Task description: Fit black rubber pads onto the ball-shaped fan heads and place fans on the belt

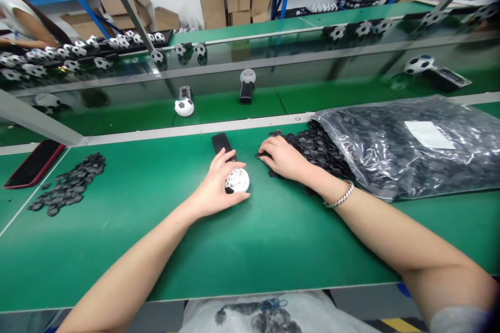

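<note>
My left hand (216,187) is closed round a small white ball-shaped shell (237,181) with a lattice of holes, resting on the green bench (156,250). My right hand (283,157) lies palm down on a heap of small black flat pieces (318,146) that spills from a clear plastic bag (414,140). Its fingertips curl into the pieces at the heap's left edge; whether they pinch one is hidden. A black oblong part (221,143) lies just beyond my left hand.
A second pile of black pieces (70,184) lies at the left, near a red-edged black tray (33,163). Beyond a grey rail, a conveyor carries a football-patterned ball (184,107) and a ball on a black stand (247,86). Another person (23,23) sits far left.
</note>
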{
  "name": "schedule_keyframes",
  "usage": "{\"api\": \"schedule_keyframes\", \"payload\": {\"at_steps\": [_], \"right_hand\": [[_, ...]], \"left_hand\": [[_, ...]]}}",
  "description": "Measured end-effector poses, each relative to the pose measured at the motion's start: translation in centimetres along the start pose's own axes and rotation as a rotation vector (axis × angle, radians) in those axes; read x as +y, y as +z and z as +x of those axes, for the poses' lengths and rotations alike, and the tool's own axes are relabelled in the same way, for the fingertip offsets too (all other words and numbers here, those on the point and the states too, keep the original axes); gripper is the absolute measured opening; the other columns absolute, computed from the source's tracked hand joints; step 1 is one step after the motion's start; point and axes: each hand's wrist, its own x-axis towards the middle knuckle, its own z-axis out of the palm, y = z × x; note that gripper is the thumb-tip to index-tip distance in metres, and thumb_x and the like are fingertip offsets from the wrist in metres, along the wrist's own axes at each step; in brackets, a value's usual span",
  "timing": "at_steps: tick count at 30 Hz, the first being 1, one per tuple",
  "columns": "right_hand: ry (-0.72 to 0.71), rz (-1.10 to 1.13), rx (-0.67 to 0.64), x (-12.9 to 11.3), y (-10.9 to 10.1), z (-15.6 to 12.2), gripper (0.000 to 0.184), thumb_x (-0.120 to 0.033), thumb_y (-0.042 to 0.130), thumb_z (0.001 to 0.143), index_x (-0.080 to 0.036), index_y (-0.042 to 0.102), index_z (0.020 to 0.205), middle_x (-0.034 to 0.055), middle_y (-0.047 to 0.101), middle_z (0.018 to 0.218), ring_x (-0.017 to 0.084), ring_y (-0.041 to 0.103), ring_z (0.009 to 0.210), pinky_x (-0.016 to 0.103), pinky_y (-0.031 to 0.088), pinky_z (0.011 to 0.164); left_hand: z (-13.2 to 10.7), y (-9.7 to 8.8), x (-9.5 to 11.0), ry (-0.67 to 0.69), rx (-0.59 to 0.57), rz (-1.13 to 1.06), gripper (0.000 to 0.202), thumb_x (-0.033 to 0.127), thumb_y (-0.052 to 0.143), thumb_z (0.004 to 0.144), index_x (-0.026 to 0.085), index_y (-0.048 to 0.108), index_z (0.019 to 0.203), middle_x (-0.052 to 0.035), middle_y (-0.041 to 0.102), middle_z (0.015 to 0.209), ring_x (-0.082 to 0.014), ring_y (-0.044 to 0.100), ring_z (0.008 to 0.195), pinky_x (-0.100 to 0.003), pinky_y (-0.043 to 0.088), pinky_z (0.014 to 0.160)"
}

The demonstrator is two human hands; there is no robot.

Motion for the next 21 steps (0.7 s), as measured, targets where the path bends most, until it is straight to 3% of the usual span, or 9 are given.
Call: {"api": "schedule_keyframes", "payload": {"at_steps": [4,7,12,18,21], "right_hand": [[0.022,0.120,-0.062,0.0,-0.3,0.0,0.001,-0.016,0.062,0.080,-0.016,0.063,0.079,0.0065,0.057,0.096,0.023,0.049,0.091,0.036,0.040,0.084],[0.086,0.135,-0.006,-0.3,-0.2,0.0,0.006,-0.022,0.061,0.084,-0.016,0.061,0.085,0.0064,0.056,0.092,0.022,0.049,0.089,0.034,0.040,0.082],[0.076,0.214,0.030,-1.1,-0.7,-0.1,0.004,-0.013,0.063,0.081,-0.015,0.062,0.084,0.0042,0.057,0.084,0.018,0.052,0.084,0.028,0.041,0.077],[0.049,0.296,-0.113,-3.8,-1.0,0.8,0.012,-0.015,0.063,0.082,-0.017,0.064,0.094,0.0034,0.059,0.090,0.016,0.055,0.081,0.025,0.042,0.073],[-0.002,0.254,-0.177,-5.3,-0.1,1.4,0.015,-0.023,0.063,0.084,-0.019,0.064,0.098,0.0041,0.058,0.093,0.017,0.055,0.084,0.025,0.042,0.072]], "left_hand": [[0.0,-0.3,0.0,0.048,-0.109,-0.038,0.056,0.017,0.060,0.066,0.024,0.045,0.120,-0.0070,0.016,0.147,-0.0294,0.002,0.137,-0.051,0.017,0.108],[-0.1,-1.1,-0.2,0.010,-0.152,-0.071,0.059,0.013,0.058,0.064,0.026,0.046,0.120,-0.0061,0.010,0.148,-0.0309,0.008,0.136,-0.050,0.021,0.106],[0.1,-2.4,-1.8,-0.022,-0.101,-0.178,0.051,0.011,0.063,0.058,0.025,0.056,0.107,-0.0053,0.021,0.143,-0.0305,0.026,0.131,-0.045,0.030,0.103],[0.5,-4.1,-4.5,-0.045,0.045,-0.627,0.052,0.013,0.074,0.053,0.022,0.060,0.102,-0.0069,0.031,0.141,-0.0304,0.033,0.127,-0.042,0.031,0.104],[0.6,-4.1,-5.1,-0.072,0.111,-0.700,0.053,0.012,0.075,0.053,0.022,0.060,0.103,-0.0075,0.029,0.142,-0.0296,0.030,0.130,-0.041,0.030,0.104]]}}
